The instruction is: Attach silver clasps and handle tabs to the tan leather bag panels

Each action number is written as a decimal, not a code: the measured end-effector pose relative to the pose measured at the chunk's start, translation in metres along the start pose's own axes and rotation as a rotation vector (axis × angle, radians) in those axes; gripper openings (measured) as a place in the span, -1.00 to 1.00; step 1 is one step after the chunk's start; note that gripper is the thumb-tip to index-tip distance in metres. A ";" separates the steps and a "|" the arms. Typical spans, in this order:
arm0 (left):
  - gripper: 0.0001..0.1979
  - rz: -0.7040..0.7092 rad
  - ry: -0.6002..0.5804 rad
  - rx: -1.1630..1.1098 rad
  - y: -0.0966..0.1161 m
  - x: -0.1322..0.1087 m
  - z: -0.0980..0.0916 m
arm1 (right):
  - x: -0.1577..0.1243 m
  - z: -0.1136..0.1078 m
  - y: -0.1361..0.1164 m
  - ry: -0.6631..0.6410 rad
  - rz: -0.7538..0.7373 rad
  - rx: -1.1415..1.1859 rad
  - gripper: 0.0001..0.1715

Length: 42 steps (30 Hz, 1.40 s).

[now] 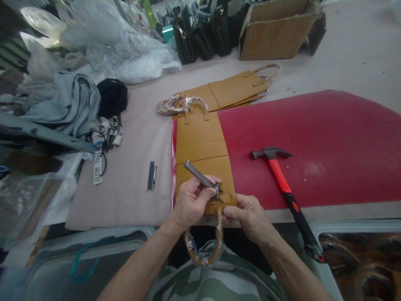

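Note:
My left hand is closed around a metal hand punch. The tool's shaft tilts up to the left, and its wider end rests at or just over the near end of a tan leather bag panel. Whether that end touches the leather, I cannot tell. At the panel's near right corner, my right hand pinches the edge beside the foot of a plastic-wrapped handle. That handle loops over the table's front edge towards my body. Another wrapped handle is attached at the panel's far end.
A claw hammer lies on the red mat to the right. More tan panels are stacked behind. Two slim tools lie to the left. Dark bags, a cardboard box and clear plastic line the back.

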<state>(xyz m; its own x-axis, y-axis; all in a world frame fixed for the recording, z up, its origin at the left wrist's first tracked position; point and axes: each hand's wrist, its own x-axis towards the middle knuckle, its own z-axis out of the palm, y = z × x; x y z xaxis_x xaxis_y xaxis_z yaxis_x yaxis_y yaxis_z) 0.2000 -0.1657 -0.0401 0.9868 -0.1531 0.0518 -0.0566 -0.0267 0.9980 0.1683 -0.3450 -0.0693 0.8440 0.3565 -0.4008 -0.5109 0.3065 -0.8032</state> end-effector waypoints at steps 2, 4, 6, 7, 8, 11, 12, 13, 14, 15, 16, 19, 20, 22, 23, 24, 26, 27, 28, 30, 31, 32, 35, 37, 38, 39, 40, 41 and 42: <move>-0.89 -0.003 -0.003 -0.010 0.000 0.001 0.000 | 0.001 0.000 0.001 0.004 -0.022 0.005 -0.68; -0.89 0.002 -0.004 -0.023 0.000 0.003 0.001 | 0.001 0.001 0.002 0.007 -0.030 0.019 -0.66; -0.89 0.009 -0.005 -0.027 0.000 0.003 0.001 | 0.001 0.002 0.001 0.018 -0.035 0.031 -0.65; -0.89 0.011 -0.006 -0.020 0.001 0.004 0.002 | 0.001 0.003 0.001 0.023 -0.038 0.035 -0.64; -0.89 0.013 -0.007 -0.008 0.001 0.003 0.002 | 0.001 0.003 0.001 0.029 -0.041 0.038 -0.64; -0.90 0.046 -0.009 0.044 0.003 0.001 0.004 | 0.000 0.005 0.001 0.038 -0.054 0.040 -0.64; -0.91 0.062 -0.007 0.060 0.003 0.000 0.004 | 0.000 0.005 0.001 0.041 -0.058 0.041 -0.64; -0.91 0.076 -0.005 0.075 0.004 -0.001 0.004 | -0.001 0.005 0.001 0.044 -0.062 0.041 -0.64; -0.90 0.088 -0.002 0.088 0.004 -0.002 0.005 | -0.001 0.005 0.001 0.047 -0.065 0.040 -0.64; -0.90 0.098 0.002 0.102 0.003 -0.003 0.005 | -0.001 0.005 0.002 0.051 -0.067 0.037 -0.64; -0.90 0.107 0.006 0.119 0.003 -0.004 0.006 | -0.001 0.005 0.002 0.057 -0.069 0.034 -0.64; -0.89 0.138 0.007 0.190 0.001 -0.006 0.009 | -0.003 0.006 0.005 0.081 -0.072 0.019 -0.64; -0.89 0.151 0.006 0.214 -0.001 -0.007 0.010 | -0.003 0.006 0.006 0.091 -0.073 0.013 -0.64; -0.89 0.181 0.008 0.252 -0.005 -0.008 0.012 | -0.004 0.007 0.009 0.114 -0.072 -0.001 -0.64; -0.88 0.196 0.012 0.270 -0.007 -0.008 0.014 | -0.004 0.007 0.011 0.126 -0.071 -0.010 -0.64; -0.87 0.206 0.015 0.288 -0.010 -0.008 0.015 | -0.004 0.007 0.012 0.138 -0.070 -0.020 -0.64; -0.85 0.215 0.021 0.327 -0.014 -0.008 0.017 | -0.004 0.007 0.014 0.162 -0.070 -0.045 -0.64; -0.84 0.216 0.024 0.342 -0.016 -0.007 0.018 | -0.004 0.007 0.015 0.173 -0.070 -0.060 -0.64; -0.83 0.218 0.023 0.355 -0.018 -0.006 0.018 | -0.005 0.007 0.015 0.182 -0.069 -0.077 -0.64; -0.82 0.232 0.014 0.377 -0.021 -0.004 0.019 | -0.006 0.006 0.016 0.197 -0.066 -0.117 -0.64; -0.83 0.241 0.008 0.387 -0.024 -0.003 0.019 | -0.007 0.005 0.016 0.205 -0.062 -0.137 -0.64; -0.83 0.254 0.003 0.398 -0.026 -0.002 0.019 | -0.009 0.005 0.016 0.213 -0.058 -0.157 -0.65; -0.83 0.299 -0.017 0.435 -0.036 0.000 0.019 | -0.018 0.004 0.014 0.230 -0.043 -0.202 -0.65; -0.83 0.321 -0.030 0.448 -0.041 0.001 0.019 | -0.026 0.004 0.011 0.224 -0.050 -0.241 -0.63; -0.83 0.327 -0.036 0.449 -0.043 0.001 0.019 | -0.031 0.002 0.008 0.225 -0.069 -0.289 -0.62; -0.83 0.329 -0.041 0.446 -0.044 0.001 0.018 | -0.034 -0.002 0.005 0.241 -0.099 -0.360 -0.61; -0.84 0.332 -0.045 0.441 -0.045 0.000 0.018 | -0.038 -0.007 0.001 0.281 -0.137 -0.449 -0.60; -0.84 0.334 -0.049 0.437 -0.045 0.000 0.018 | -0.041 -0.014 -0.003 0.345 -0.185 -0.551 -0.59; -0.84 0.333 -0.053 0.434 -0.045 0.000 0.019 | -0.044 -0.024 -0.008 0.432 -0.239 -0.657 -0.57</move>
<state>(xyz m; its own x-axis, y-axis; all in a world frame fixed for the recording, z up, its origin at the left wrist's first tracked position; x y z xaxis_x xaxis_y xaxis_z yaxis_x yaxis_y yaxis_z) 0.1998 -0.1829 -0.0857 0.8964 -0.2726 0.3496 -0.4333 -0.3718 0.8210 0.1391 -0.3842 -0.0557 0.9750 -0.0655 -0.2125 -0.2224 -0.2963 -0.9288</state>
